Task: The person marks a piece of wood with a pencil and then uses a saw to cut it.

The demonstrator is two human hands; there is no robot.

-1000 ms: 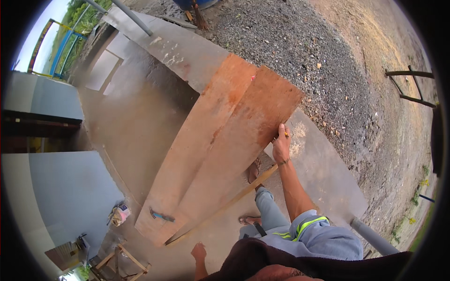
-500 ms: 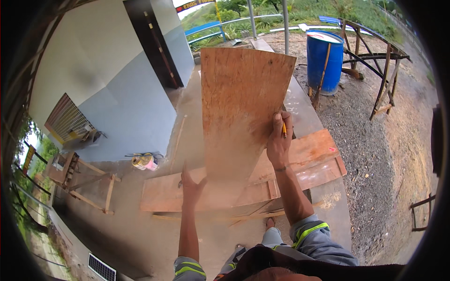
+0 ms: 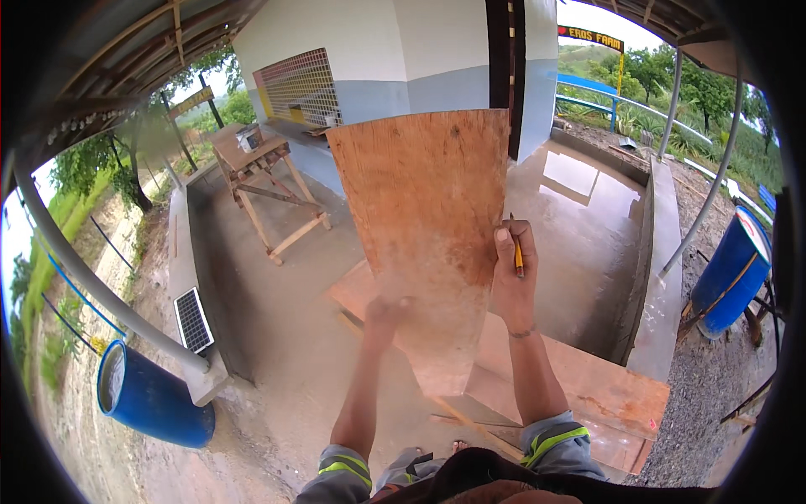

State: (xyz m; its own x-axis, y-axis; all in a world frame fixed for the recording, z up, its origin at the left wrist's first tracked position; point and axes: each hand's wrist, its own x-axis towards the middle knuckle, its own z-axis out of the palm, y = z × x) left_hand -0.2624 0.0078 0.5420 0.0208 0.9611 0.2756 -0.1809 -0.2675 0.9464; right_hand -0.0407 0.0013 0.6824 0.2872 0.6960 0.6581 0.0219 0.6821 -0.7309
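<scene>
A reddish-brown plywood board stands tilted up in front of me, its narrower, blurred end nearest my body. Along its right edge my right hand is closed, thumb on the front face. A yellow pencil is tucked in the same hand's fingers. My left hand is closed at the lower left edge, somewhat blurred, with the thumb over the face and the other fingers mostly hidden. Below lies a long plywood panel near the floor, partly covered by the raised board and my right arm.
A wooden workbench stands back left by the grilled window. A small solar panel leans on the low left wall. Blue drums stand outside at left and right. Wet concrete floor shows at right.
My view has swung to the left. My left hand, apart from the raised board and open before, has come onto its left edge. The right hand keeps board and pencil.
</scene>
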